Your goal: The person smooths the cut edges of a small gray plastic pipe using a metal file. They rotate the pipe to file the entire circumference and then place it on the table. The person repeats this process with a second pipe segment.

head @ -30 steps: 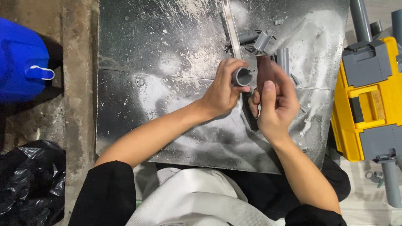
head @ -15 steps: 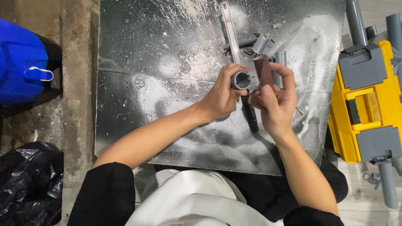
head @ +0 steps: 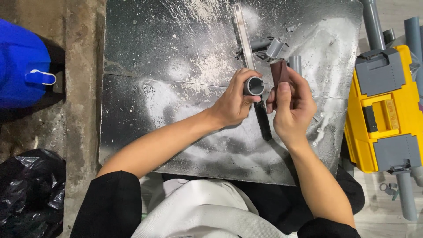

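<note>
Dusted with white powder, a dark, scuffed metal sheet point(head: 176, 57) serves as the work surface on a rough concrete floor point(head: 83, 110), seen from above the seated worker's lap. At its centre the left hand point(head: 233, 103) wraps its fingers around a short grey plastic pipe stub point(head: 254, 86), whose open end faces up toward the camera. Just beside it, the right hand point(head: 293, 108) pinches a reddish-brown folded strip of abrasive paper point(head: 279, 75) between thumb and fingers, the strip standing upright next to the pipe's rim; whether the two touch cannot be told. Under the hands lies a long hand saw with a pale metal blade and black handle point(head: 243, 37), running from the sheet's far edge down toward the worker. Near the blade's upper part sits a small cluster of grey plastic pipe offcuts and fittings point(head: 273, 46). On the floor to the worker's right rests a yellow plastic toolbox with grey latches point(head: 387, 114), its lid closed so the contents are hidden, with long grey plastic pipes point(head: 372, 22) lying beside and beneath it. Well apart to the left stands a blue plastic container point(head: 22, 66), and below it a crumpled black plastic bag point(head: 26, 194).
</note>
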